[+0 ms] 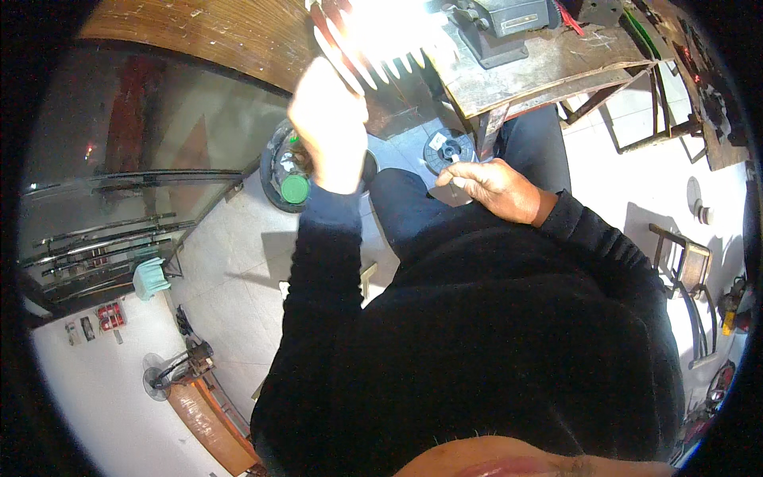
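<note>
My left hand [330, 131] is raised at the upper middle, washed out by bright glare. It touches or lies just below a glaring lamp [346, 48] with reddish-brown ribs, and its fingers cannot be made out. In front of my lap, my right hand [502, 191] is closed, thumb and forefinger pinching a small flat grey piece [453, 195] whose kind I cannot tell. Just beyond those fingers, a round grey spool [447, 148] shows beside my knee.
A worn wooden bench [548, 71] carries a grey metal machine [505, 24]. Left of my knees stands a dark bin [274, 187] holding a green-capped bottle [294, 188]. A wooden tabletop [191, 28] spans the upper left. Farther off are a fan [159, 377] and a small wooden chair [690, 262].
</note>
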Tool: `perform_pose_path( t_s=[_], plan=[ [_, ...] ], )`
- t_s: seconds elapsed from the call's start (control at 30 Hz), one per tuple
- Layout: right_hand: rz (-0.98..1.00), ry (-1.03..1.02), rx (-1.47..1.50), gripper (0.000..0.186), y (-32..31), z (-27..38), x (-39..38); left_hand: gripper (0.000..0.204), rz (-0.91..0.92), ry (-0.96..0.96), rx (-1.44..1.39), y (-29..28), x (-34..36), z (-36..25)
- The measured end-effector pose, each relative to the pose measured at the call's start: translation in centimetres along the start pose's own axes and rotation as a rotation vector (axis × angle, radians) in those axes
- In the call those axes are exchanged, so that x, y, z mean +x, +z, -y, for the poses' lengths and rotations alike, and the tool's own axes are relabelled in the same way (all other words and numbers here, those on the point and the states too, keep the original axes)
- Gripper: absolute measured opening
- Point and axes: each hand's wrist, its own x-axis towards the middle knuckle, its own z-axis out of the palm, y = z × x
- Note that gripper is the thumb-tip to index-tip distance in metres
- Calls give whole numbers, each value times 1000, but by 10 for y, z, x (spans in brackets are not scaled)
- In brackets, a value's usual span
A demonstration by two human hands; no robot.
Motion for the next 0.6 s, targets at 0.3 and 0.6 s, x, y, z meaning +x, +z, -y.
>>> perform_pose_path(
  t_s=[0.3, 0.6],
  plan=[
    [-84, 32, -54, 23, 3, 6, -5, 28, -106, -462, -622, 27, 90, 34],
    [-29, 2, -37, 23, 3, 1, -4, 7, 5, 56, -66, -3, -4, 10]
  ],
)
